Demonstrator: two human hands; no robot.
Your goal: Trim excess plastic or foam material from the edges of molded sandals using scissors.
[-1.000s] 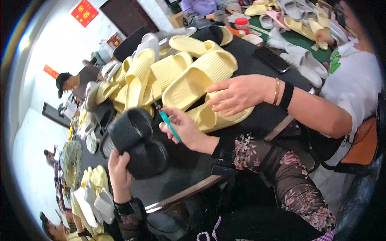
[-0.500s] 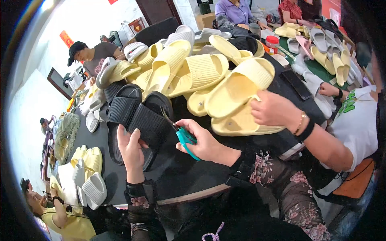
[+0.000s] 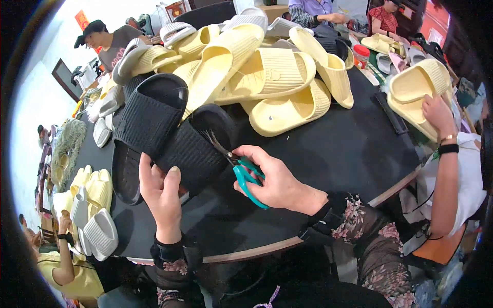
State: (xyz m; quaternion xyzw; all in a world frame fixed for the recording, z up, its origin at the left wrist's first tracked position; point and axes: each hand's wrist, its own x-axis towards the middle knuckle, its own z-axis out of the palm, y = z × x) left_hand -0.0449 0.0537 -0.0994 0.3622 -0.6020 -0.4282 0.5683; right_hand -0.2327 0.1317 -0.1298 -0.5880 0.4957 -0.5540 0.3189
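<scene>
My left hand [image 3: 160, 192] is closed at the near edge of a pair of ribbed black slide sandals [image 3: 189, 160], thumb in front and the other fingers partly hidden behind. One black slide overlaps the other, both tilted over the table's left half. In my right hand [image 3: 281, 186] is a pair of small scissors [image 3: 246, 179] with teal handles. Their blades are parted and lie against the right side of the nearer slide's strap. A heap of pale yellow slides [image 3: 267, 77] rises just behind the black pair.
At right, a co-worker's hand [image 3: 439, 115] holds a pair of yellow slides [image 3: 418, 84]. A dark flat object [image 3: 390, 113] lies near that table edge. Grey and yellow slides [image 3: 100, 233] sit at the left edge. The black table [image 3: 328, 164] has a curved near edge; several people work around it.
The co-worker's hand has carried a pair of yellow slides from the heap to the right. The view has shifted, and my hands still hold the black slides and scissors.
</scene>
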